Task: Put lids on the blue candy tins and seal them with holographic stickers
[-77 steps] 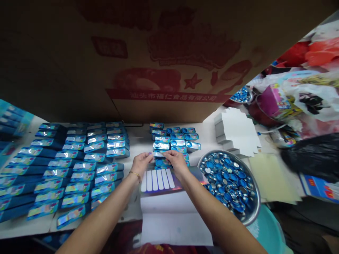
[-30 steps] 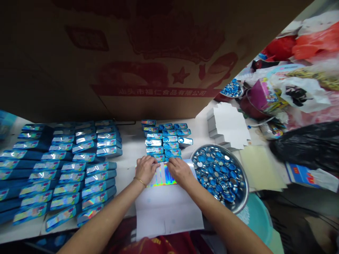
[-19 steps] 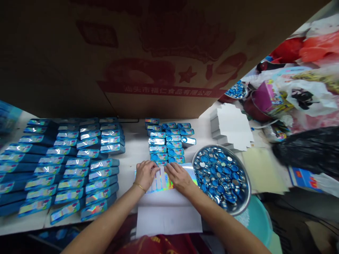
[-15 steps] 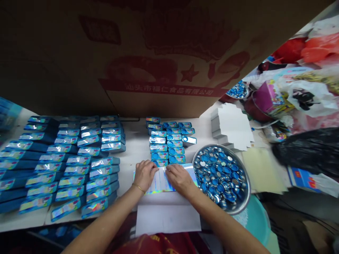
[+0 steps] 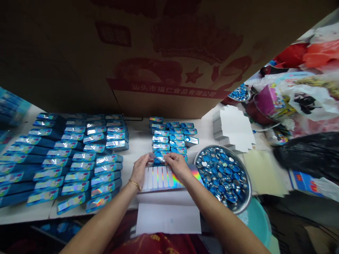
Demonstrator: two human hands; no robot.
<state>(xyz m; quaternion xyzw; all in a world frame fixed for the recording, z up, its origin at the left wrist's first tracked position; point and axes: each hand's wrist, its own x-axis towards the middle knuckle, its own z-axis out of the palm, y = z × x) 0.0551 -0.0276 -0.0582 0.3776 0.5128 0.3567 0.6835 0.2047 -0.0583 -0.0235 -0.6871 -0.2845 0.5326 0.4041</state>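
A small shiny sticker is pinched between my left hand and my right hand, one at each end. It lies over the front boxes of a middle group of blue boxes. Beneath my hands is a holographic sticker sheet with pale strips, resting on white paper. My left wrist wears a thin bracelet. Just right of my right hand stands a metal bowl full of blue and silver round pieces.
Rows of blue boxes cover the left of the table. A large cardboard box rises behind. White card stacks, yellowish sheets, a black bag and a teal basin are on the right.
Both hands have moved up from the sheet to the front boxes, with a sticker now between them. More pale strips of the sheet show. The whole view has shifted slightly.
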